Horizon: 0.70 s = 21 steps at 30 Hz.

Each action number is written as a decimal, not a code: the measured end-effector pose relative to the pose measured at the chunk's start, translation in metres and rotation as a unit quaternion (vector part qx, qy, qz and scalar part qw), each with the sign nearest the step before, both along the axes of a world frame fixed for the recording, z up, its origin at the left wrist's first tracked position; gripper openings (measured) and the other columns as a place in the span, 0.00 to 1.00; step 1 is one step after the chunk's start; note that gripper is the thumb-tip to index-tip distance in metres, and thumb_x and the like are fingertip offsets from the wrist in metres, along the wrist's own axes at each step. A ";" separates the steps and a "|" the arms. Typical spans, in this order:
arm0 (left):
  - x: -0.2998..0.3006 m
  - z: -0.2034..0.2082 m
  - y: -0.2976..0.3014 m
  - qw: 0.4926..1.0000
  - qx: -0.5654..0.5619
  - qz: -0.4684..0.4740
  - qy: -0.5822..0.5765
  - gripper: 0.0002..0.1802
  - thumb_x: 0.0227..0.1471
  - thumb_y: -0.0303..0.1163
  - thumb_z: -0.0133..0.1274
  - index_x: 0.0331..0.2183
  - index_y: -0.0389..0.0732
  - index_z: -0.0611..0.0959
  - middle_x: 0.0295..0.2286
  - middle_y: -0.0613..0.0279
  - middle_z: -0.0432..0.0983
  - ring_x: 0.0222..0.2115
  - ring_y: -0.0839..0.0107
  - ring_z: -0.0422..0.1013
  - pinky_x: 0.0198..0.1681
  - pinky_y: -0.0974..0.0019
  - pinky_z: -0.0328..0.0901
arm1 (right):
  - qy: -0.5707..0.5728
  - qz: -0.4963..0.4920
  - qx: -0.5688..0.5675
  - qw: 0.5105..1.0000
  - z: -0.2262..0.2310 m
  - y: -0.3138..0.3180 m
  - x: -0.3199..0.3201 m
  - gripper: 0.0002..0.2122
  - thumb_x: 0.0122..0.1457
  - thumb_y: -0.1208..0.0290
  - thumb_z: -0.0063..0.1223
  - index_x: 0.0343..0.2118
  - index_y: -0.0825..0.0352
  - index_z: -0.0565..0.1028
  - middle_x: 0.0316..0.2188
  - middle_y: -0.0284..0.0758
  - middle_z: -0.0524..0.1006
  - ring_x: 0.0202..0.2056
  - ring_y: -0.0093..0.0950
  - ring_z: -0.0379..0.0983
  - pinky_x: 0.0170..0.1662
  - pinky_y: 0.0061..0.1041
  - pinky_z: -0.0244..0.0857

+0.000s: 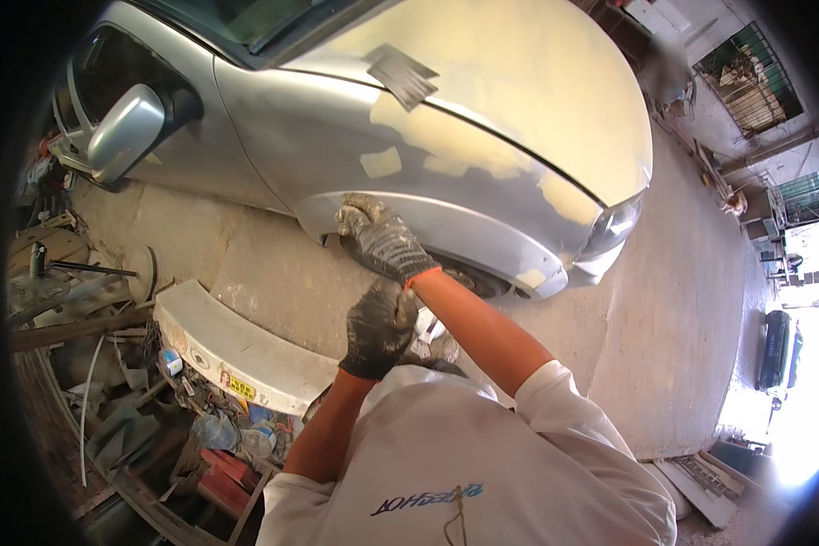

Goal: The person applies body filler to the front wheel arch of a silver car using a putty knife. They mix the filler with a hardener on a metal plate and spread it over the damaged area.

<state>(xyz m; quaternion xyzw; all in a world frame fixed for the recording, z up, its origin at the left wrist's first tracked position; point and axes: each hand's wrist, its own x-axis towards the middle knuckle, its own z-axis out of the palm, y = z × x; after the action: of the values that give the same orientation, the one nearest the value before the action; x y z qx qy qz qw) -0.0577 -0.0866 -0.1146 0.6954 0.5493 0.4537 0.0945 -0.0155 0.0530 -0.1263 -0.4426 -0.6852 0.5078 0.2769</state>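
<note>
A silver car with pale yellow filler patches (478, 150) on its front fender (337, 127) stands in front of me. My right hand (378, 238), in a grey striped work glove with an orange cuff, is at the fender's wheel arch, its fingers curled. Whether it grips anything is hidden. Just below the right wrist is my left hand (379, 329), in a dark, dusty glove, closed with its fingertips near the orange cuff. What it holds, if anything, cannot be made out. Grey flat sheets (402, 76) lie on the yellow-coated hood (519, 64) by its edge.
A detached pale bumper (237, 350) with stickers lies to my left. Beyond it sit scrap wood (82, 328), cans and a red box (226, 480). The side mirror (127, 132) sticks out at upper left. Concrete floor (646, 318) extends right, toward a dark vehicle (775, 350) by the bright opening.
</note>
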 end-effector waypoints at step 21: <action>-0.108 -0.253 -0.194 0.841 -0.539 0.023 -0.041 0.16 0.56 0.47 0.50 0.37 0.45 0.79 0.31 0.49 0.79 0.34 0.47 0.75 0.37 0.49 0.68 | -0.463 0.024 0.443 0.767 0.048 0.222 0.016 0.25 0.58 0.64 0.47 0.56 0.72 0.66 0.43 0.49 0.75 0.44 0.46 0.72 0.48 0.40 0.66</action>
<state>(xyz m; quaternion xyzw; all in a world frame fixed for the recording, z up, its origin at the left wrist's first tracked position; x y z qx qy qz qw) -0.1661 -0.2803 -0.3672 0.5025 0.7187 0.1156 0.4665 0.0008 0.2746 -0.0788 -0.4352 -0.8897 -0.1124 0.0793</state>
